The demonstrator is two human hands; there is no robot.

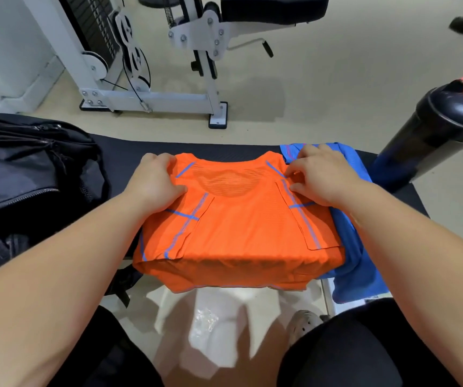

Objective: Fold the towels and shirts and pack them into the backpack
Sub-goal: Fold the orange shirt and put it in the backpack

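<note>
Left hand (152,180) and right hand (322,177) are pinching the half-folded orange shirt (238,227) with curled fingers; blue garment (350,247) is awaiting folding.

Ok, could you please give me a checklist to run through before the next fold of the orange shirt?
1. Both sleeves folded in on the shirt: ok.
2. Left hand grips the left shoulder: ok.
3. Right hand pinches the right shoulder: ok.
4. Hem lies flat on the bench: not ok, it hangs over the near edge.
5. Blue cloth clear of the shirt: not ok, it lies partly under the right side.
6. Backpack open for packing: cannot tell.
</note>
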